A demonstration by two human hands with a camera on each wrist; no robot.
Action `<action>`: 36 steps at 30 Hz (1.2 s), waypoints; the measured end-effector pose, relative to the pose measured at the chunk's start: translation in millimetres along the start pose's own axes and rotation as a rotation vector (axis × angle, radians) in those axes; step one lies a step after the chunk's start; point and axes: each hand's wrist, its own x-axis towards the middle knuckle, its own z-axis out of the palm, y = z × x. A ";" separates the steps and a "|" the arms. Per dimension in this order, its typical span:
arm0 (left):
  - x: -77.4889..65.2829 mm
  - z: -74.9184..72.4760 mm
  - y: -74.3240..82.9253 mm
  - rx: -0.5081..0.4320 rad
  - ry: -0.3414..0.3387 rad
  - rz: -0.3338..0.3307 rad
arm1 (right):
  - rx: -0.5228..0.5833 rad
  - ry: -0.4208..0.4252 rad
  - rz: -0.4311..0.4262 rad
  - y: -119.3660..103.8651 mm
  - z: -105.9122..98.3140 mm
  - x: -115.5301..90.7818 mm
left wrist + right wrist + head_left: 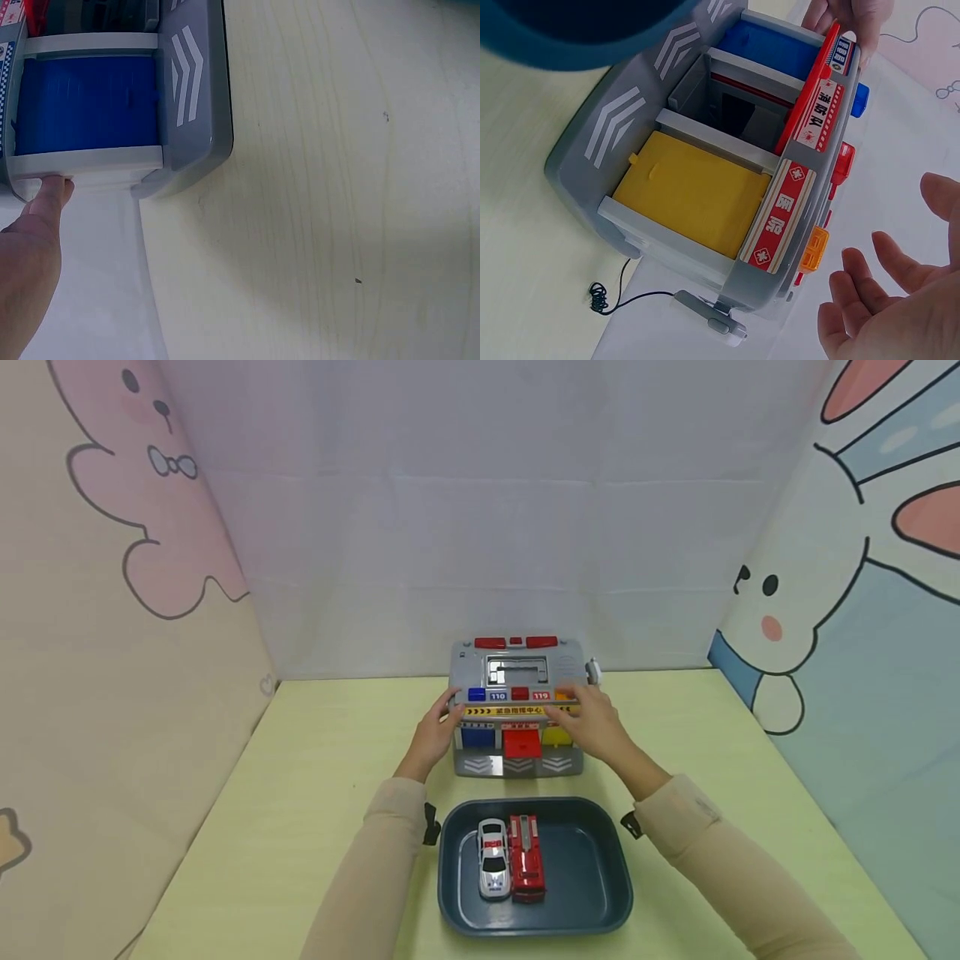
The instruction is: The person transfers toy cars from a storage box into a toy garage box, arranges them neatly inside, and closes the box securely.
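Observation:
A grey toy garage (517,764) stands at the back of the table, with blue, red and yellow doors. My left hand (432,732) holds its left side, fingertips against the side wall in the left wrist view. My right hand (596,722) is over the front right, beside the orange button (814,249), fingers spread and loosely bent, holding nothing. The red door (808,94) is swung up, and its bay (735,109) shows dark inside. The blue door (86,105) and the yellow door (690,199) lie closed over their bays.
In front of the garage sits a dark blue tray (592,893) with a white toy police car (493,877) and a red toy fire truck (527,864) side by side. A white handset-like piece (712,319) with a black cord hangs on the garage's right side. A white cloth (480,527) stands behind.

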 end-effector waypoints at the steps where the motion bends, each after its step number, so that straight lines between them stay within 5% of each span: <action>1: 0.1 0.0 0.2 0.001 0.000 0.000 | 0.000 -0.005 0.000 0.0 -0.5 -1.4; 36: 1.7 -1.0 -0.4 0.011 -0.003 -0.009 | 0.040 -0.132 -0.054 -6.2 6.7 -47.6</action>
